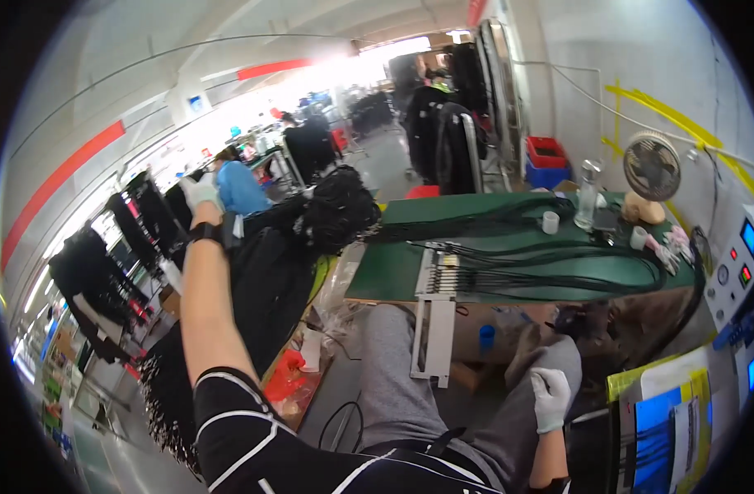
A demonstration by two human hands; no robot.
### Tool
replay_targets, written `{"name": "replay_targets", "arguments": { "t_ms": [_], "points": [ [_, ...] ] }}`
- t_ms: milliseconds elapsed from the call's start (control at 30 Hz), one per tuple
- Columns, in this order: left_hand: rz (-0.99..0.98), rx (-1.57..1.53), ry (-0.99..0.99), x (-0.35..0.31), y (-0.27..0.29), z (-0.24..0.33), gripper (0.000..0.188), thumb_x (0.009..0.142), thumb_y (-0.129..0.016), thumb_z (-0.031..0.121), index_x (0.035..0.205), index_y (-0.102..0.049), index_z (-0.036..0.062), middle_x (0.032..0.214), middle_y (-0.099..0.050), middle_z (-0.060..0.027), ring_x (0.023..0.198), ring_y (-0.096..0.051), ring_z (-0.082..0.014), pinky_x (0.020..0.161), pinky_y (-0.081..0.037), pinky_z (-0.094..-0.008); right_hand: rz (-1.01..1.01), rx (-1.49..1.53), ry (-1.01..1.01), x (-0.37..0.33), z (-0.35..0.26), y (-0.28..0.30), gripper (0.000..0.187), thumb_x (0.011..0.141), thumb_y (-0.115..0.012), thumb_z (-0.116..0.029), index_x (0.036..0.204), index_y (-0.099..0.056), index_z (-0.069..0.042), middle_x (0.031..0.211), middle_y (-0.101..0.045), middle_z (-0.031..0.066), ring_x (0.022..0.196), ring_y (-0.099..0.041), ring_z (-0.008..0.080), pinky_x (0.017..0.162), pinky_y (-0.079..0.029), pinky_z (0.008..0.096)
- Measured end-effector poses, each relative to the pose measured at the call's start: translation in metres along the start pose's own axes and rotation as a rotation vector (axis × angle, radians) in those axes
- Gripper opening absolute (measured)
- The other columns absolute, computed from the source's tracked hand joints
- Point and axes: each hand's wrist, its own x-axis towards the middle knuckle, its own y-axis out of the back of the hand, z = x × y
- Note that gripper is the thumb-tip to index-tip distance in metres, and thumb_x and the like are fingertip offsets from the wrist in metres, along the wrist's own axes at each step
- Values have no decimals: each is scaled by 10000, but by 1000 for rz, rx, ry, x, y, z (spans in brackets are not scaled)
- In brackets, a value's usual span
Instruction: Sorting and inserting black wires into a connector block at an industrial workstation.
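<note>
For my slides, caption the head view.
At a green table laid with black cables: gloved left hand high, gloved right hand near the right thigh.

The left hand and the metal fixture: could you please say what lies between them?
In the head view, green tabletop and a heaped bundle of black cords lie between the metal fixture and the left hand; a co-worker shows beyond.

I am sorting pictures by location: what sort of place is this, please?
Probably a factory workshop: many black cables lie along a green worktable, a control panel with lit displays stands at the right, and a person in blue is farther back.
</note>
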Motion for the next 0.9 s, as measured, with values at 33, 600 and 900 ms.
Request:
{"name": "replay_targets", "arguments": {
  "t_ms": [33, 600, 900],
  "points": [
    [152, 134, -60, 21, 35, 28, 600, 893, -666, 150, 1426, -392, 124, 1202, -557, -123, 943, -582, -270, 841, -498, -397, -18, 0, 59, 5, -8, -3, 80, 805, -745, -47, 883, -728, -39, 817, -678, 105, 806, -640, 256, 733, -492, 364],
    [-1508, -157, 207, -329, -262, 119, 578, 965, -583, 157, 1497, -393, 39, 951, -619, -59, 873, -604, -152, 836, -479, -286, 113, -196, 117, -12, 12, -13, 127, 856, -717, -283, 868, -732, -157, 852, -693, 53, 863, -642, 271, 779, -484, 426],
    [-1802, -96, 173, -436, -287, 183, 553, 1008, -583, 197, 1494, -388, 19, 1133, -674, -134, 1028, -624, -224, 974, -475, -336, 147, -196, 122, -20, 25, -10, 110, 822, -720, -277, 839, -727, -169, 818, -678, 43, 856, -629, 289, 763, -472, 429]
  ]
}}
